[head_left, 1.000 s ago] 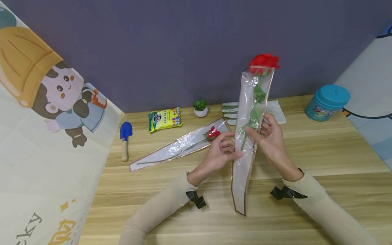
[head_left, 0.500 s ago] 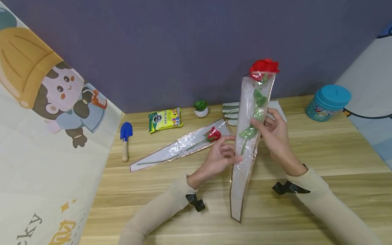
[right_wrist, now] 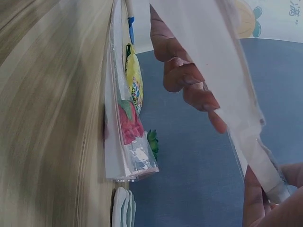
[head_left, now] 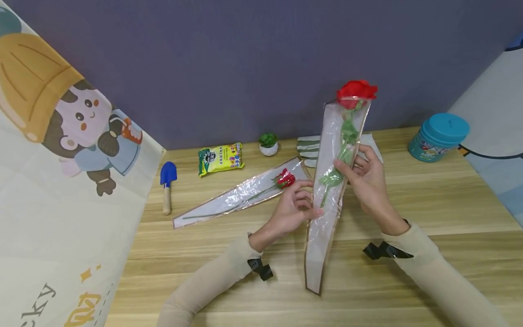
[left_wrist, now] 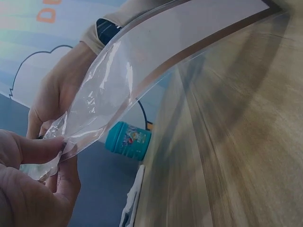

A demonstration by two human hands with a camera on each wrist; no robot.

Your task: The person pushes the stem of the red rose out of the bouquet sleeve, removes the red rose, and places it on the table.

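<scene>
Both hands are holding a clear sleeve (head_left: 327, 200) up off the wooden table (head_left: 429, 200), nearly upright and tilting slightly right at the top. A red rose (head_left: 356, 93) is sticking out of the sleeve's open top, stem and green leaves running down inside. The left hand (head_left: 292, 211) is pinching the sleeve's left edge around the middle, thumb and fingers curling on the plastic. The right hand (head_left: 367, 184) is gripping the sleeve from the right a bit higher, thumb pressing on the front near the leaves. The sleeve's narrow bottom end is hanging just above the table between the two forearms. A second wrapped rose (head_left: 245, 193) is lying flat on the table just left of the left hand. Further back a blue trowel (head_left: 166, 181), yellow packet (head_left: 220, 159), small potted plant (head_left: 268, 144), folded gloves (head_left: 307, 147) and a teal tub (head_left: 438, 136) at right are sitting
</scene>
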